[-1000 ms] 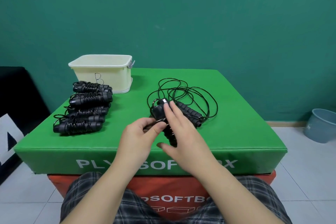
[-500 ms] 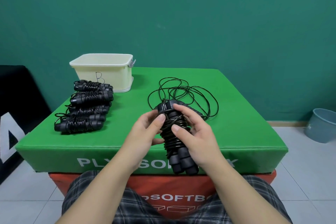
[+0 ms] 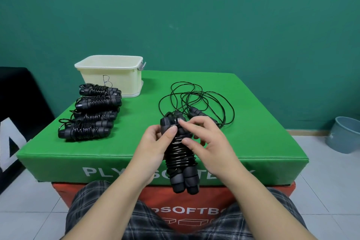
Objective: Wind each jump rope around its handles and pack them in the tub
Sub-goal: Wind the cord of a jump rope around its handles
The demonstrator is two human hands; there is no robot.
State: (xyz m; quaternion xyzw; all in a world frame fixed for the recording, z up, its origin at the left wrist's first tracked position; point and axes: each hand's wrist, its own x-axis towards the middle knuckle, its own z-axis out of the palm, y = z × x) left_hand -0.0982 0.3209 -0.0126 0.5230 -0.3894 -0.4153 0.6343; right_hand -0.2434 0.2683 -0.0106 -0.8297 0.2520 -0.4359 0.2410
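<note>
Head camera looks down on a green foam box (image 3: pixel 253 122), and the person holds a wound jump rope (image 3: pixel 180 154) over its near edge, between both hands. The left hand (image 3: pixel 153 142) grips the upper part, thumb pressed on the coils. The right hand (image 3: pixel 206 142) pinches the top with fingertips, near the handle caps. The bundle's long axis runs away from the person, caps pointing toward the far edge, grip ends hanging past the near edge. A cream tub (image 3: pixel 113 78) stands at the far left corner, so I judge the left hand is nearer for packing. Four wound ropes (image 3: pixel 91 115) lie along the left edge. One loose rope (image 3: pixel 196 103) lies behind the hands.
</note>
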